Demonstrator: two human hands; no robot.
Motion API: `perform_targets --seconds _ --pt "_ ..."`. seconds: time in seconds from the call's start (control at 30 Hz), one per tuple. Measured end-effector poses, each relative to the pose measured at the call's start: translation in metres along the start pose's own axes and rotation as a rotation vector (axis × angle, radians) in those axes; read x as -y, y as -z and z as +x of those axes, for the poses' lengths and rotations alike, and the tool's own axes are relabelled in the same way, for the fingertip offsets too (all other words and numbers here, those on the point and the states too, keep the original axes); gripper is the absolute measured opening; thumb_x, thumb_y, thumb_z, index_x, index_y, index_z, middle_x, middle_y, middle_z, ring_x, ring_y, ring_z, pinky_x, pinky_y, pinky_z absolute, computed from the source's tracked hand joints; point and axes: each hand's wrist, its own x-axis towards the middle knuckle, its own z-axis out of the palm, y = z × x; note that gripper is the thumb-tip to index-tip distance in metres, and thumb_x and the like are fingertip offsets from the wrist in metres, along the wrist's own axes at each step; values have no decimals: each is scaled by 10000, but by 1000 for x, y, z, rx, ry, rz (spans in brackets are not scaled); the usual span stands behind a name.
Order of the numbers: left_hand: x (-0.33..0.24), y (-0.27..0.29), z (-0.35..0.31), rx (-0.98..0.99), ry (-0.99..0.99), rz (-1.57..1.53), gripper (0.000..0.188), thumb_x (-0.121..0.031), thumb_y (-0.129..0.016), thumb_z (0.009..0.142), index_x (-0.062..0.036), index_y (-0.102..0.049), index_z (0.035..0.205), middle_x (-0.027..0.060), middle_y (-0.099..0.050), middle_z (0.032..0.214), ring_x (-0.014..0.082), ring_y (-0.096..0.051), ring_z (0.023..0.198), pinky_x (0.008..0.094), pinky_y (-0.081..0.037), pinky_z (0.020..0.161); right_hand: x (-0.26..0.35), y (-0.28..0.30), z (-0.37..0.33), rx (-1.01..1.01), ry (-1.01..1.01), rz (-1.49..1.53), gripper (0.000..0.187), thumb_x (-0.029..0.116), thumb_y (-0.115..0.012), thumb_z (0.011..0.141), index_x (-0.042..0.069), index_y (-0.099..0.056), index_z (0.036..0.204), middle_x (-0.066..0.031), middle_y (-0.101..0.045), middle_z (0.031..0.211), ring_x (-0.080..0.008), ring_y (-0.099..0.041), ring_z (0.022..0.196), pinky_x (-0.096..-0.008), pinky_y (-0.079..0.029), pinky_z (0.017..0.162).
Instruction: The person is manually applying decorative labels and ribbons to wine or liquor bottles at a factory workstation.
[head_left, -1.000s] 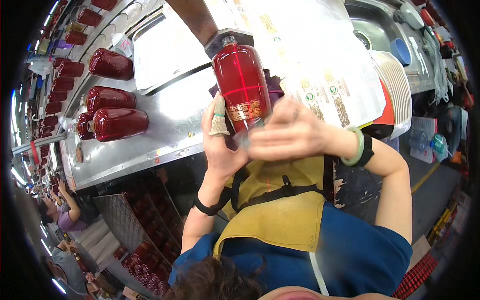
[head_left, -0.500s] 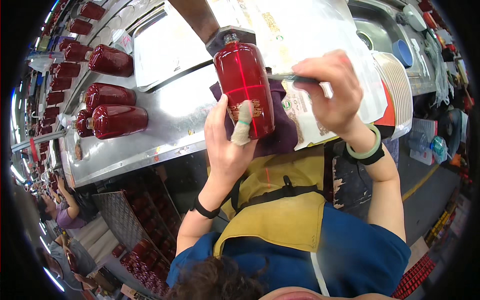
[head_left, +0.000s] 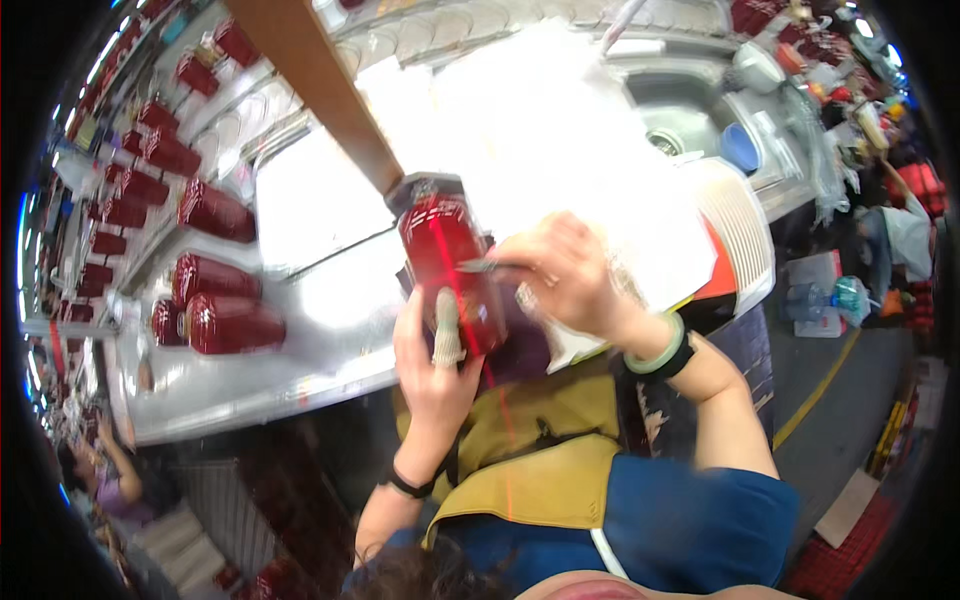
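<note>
A glossy dark red bottle (head_left: 447,262) lies on a dark purple cloth (head_left: 525,350), its neck end at a dark angular block (head_left: 430,184). My left hand (head_left: 436,385) is closed round its near end, with a pale fabric cover (head_left: 446,330) on one finger lying along the bottle. My right hand (head_left: 570,272) pinches a thin, dark, pointed tool (head_left: 490,266), blurred, so its kind is unclear. The tool's tip reaches the bottle's right side. A red light line runs down the bottle. Gold marking near my left fingers is blurred.
A brown beam (head_left: 320,85) slants down to the block. More red bottles (head_left: 235,322) lie on the metal bench (head_left: 340,345) at left. White sheets (head_left: 540,130) cover the middle; a ribbed white tray (head_left: 735,225) and a sink (head_left: 680,105) with a blue bowl (head_left: 740,147) are at right.
The view has shifted, so the bottle and bench appear lower. My right hand has come closer to the bottle, bringing the tool's tip to its side. My left hand keeps its hold.
</note>
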Motion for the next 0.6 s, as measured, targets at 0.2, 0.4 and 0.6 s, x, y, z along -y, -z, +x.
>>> perform_targets --seconds 0.2,0.4,0.6 --pt "-4 2 -3 61 -61 128 844 -40 -883 674 -155 -594 1458 263 -409 1503 474 -481 1330 541 -451 1088 7 4 6 -41 -47 35 262 73 -818 796 115 -731 1040 -19 -730 960 -242 -636 812 -370 -500 776" --pt "1 -11 -10 16 41 93 826 -56 -908 656 -243 -647 1417 240 -378 1501 472 -462 1328 535 -437 1089 11 3 4 -39 -28 39 318 11 -839 757 108 -752 1047 -28 -739 967 -244 -637 851 -361 -503 781" --pt "1 -4 -10 -30 9 -94 759 -11 -866 732 31 -559 1425 267 -504 1481 459 -545 1314 508 -457 1108 12 -2 -21 102 155 -24 312 37 -773 765 162 -783 1050 15 -740 1084 -208 -643 888 -352 -495 828"
